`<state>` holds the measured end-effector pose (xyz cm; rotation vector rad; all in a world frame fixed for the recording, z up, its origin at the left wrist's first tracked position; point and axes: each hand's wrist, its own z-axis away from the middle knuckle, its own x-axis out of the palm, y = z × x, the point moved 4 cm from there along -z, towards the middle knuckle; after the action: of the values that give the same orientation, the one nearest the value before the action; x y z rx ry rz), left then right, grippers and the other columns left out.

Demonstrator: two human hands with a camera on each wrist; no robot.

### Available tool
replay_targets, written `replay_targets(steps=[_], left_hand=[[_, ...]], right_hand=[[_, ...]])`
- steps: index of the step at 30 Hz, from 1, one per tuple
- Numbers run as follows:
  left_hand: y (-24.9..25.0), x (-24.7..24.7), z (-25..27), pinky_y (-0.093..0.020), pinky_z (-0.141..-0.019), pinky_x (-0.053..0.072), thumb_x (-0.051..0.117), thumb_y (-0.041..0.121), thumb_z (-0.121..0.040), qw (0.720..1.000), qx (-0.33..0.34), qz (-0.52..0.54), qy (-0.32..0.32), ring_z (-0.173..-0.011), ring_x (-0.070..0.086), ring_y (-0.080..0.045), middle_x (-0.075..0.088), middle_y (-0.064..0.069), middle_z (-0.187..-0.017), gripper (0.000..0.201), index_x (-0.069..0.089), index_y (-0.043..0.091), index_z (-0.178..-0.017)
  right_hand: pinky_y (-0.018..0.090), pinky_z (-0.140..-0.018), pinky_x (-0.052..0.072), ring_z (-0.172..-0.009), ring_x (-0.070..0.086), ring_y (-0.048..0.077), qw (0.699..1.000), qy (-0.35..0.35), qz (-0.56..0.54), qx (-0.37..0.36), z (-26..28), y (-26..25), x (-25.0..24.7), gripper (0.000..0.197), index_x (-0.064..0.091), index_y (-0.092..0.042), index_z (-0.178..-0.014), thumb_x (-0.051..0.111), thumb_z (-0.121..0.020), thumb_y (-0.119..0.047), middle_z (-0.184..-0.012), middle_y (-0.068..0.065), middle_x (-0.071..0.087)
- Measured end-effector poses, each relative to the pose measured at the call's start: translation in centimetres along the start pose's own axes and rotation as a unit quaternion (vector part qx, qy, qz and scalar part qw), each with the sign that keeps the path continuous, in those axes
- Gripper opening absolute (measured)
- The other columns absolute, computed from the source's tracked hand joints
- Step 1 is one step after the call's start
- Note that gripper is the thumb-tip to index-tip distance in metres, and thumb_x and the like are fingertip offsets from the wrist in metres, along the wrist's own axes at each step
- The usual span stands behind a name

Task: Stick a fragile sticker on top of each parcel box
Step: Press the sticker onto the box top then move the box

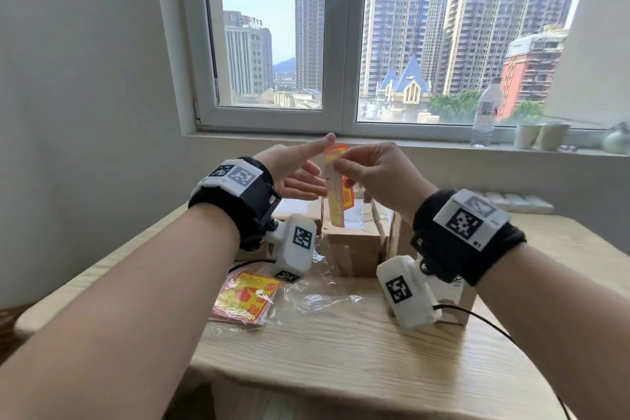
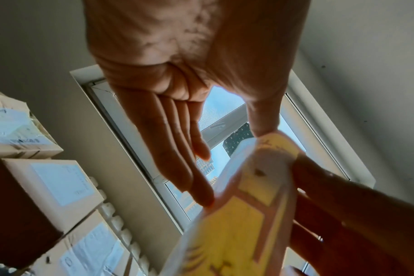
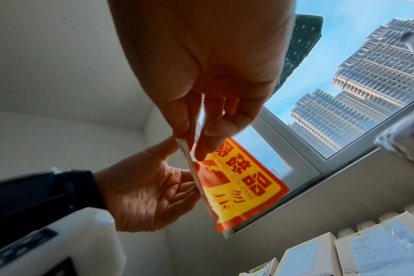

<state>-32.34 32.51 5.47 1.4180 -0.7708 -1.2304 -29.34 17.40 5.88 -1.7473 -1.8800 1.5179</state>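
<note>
I hold a yellow and red fragile sticker (image 1: 335,194) upright and edge-on above the table; its printed face shows in the right wrist view (image 3: 243,184). My right hand (image 1: 341,165) pinches its upper edge between thumb and forefinger (image 3: 191,145). My left hand (image 1: 317,164) is beside it on the left, fingers straight, palm towards the sticker (image 2: 239,214), thumb tip touching its top. Brown parcel boxes (image 1: 354,249) with white labels (image 2: 54,186) stand on the table below both hands.
A stack of fragile stickers (image 1: 245,297) and crumpled clear wrap (image 1: 320,297) lie on the wooden table (image 1: 341,351) near me. Another box (image 1: 453,303) sits under my right wrist. A water bottle (image 1: 484,112) and cups (image 1: 542,136) stand on the windowsill.
</note>
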Motion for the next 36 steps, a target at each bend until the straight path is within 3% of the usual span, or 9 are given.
replay_targets(steps=[3, 6, 11, 15, 18, 21, 25, 31, 36], left_hand=[[0.6, 0.6, 0.2, -0.028, -0.06, 0.06, 0.066, 0.037, -0.085, 0.999, 0.001, 0.03, -0.017, -0.063, 0.073, -0.02, 0.074, -0.016, -0.08, 0.049, 0.058, -0.003, -0.112], [1.0, 1.1, 0.4, -0.029, -0.064, 0.06, 0.058, 0.013, -0.09, 0.999, 0.008, 0.049, -0.023, -0.067, 0.072, -0.019, 0.073, -0.016, -0.094, 0.03, 0.06, -0.001, -0.116], [1.4, 1.7, 0.2, -0.031, -0.071, 0.058, 0.06, 0.013, -0.091, 0.999, 0.035, 0.034, 0.003, -0.084, 0.069, -0.019, 0.071, -0.009, -0.097, 0.016, 0.064, 0.006, -0.104], [1.6, 1.8, -0.6, -0.04, -0.083, 0.056, 0.058, 0.014, -0.093, 0.996, 0.051, 0.06, 0.033, -0.094, 0.069, -0.024, 0.07, -0.012, -0.107, 0.018, 0.062, 0.004, -0.107], [2.0, 3.1, -1.2, -0.033, -0.074, 0.057, 0.058, 0.011, -0.092, 0.997, 0.056, 0.047, -0.003, -0.085, 0.07, -0.018, 0.072, -0.009, -0.1, 0.02, 0.062, 0.005, -0.111], [2.4, 4.9, -1.6, -0.029, -0.065, 0.057, 0.06, 0.011, -0.091, 0.996, 0.059, 0.054, -0.029, -0.08, 0.071, -0.016, 0.073, -0.005, -0.092, 0.024, 0.06, 0.005, -0.115], [2.9, 7.4, -2.3, -0.027, -0.058, 0.059, 0.063, 0.008, -0.089, 0.993, 0.053, 0.078, -0.065, -0.078, 0.071, -0.016, 0.073, -0.006, -0.091, 0.024, 0.06, 0.006, -0.113], [3.0, 11.1, -2.8, -0.021, -0.055, 0.057, 0.062, -0.008, -0.083, 0.986, 0.036, 0.137, -0.086, -0.071, 0.071, -0.016, 0.071, -0.008, -0.088, 0.038, 0.058, 0.006, -0.117], [2.5, 12.5, -3.8, -0.027, -0.057, 0.059, 0.067, -0.008, -0.08, 0.992, 0.042, 0.112, -0.043, -0.069, 0.069, -0.019, 0.066, -0.013, -0.086, 0.036, 0.048, 0.003, -0.109]], right_hand=[[0.018, -0.045, 0.044, -0.056, 0.054, 0.01, 1.0, -0.002, 0.007, -0.02, 0.4, -0.3, -0.6, 0.017, 0.07, -0.028, -0.077, 0.062, -0.091, -0.023, -0.063, -0.006, 0.064], [0.026, -0.049, 0.045, -0.054, 0.054, 0.011, 1.0, 0.002, 0.009, -0.025, 0.7, 0.0, -1.0, 0.014, 0.071, -0.028, -0.076, 0.065, -0.088, -0.027, -0.059, -0.009, 0.064], [0.017, -0.052, 0.045, -0.052, 0.054, -0.002, 1.0, 0.012, 0.004, -0.021, 1.2, 0.5, -2.1, 0.019, 0.076, -0.016, -0.091, 0.069, -0.085, -0.032, -0.068, -0.011, 0.068], [0.025, -0.077, 0.055, -0.08, 0.067, 0.006, 0.995, 0.091, -0.022, -0.016, 1.7, 1.0, -4.9, 0.005, 0.072, -0.025, -0.085, 0.07, -0.084, -0.03, -0.087, -0.007, 0.073], [0.028, -0.081, 0.051, -0.092, 0.064, 0.013, 0.987, 0.155, -0.028, 0.046, 1.9, 2.4, -7.9, 0.005, 0.072, -0.021, -0.09, 0.069, -0.086, -0.021, -0.099, -0.001, 0.071], [0.031, -0.083, 0.05, -0.093, 0.063, 0.015, 0.984, 0.13, -0.051, 0.113, 2.4, 4.2, -9.8, 0.008, 0.072, -0.022, -0.087, 0.068, -0.086, -0.015, -0.1, 0.0, 0.072], [0.026, -0.073, 0.053, -0.082, 0.066, 0.018, 0.969, 0.161, -0.099, 0.162, 3.4, 6.3, -11.7, 0.011, 0.072, -0.014, -0.085, 0.066, -0.086, -0.005, -0.087, 0.005, 0.074], [0.023, -0.067, 0.052, -0.077, 0.064, 0.016, 0.962, 0.177, -0.076, 0.195, 4.4, 8.1, -14.3, 0.017, 0.069, -0.013, -0.081, 0.061, -0.089, -0.001, -0.091, 0.008, 0.07], [0.021, -0.066, 0.052, -0.076, 0.063, 0.014, 0.953, 0.2, -0.038, 0.223, 4.9, 9.6, -15.4, 0.018, 0.071, -0.014, -0.08, 0.062, -0.089, -0.002, -0.088, 0.006, 0.07]])
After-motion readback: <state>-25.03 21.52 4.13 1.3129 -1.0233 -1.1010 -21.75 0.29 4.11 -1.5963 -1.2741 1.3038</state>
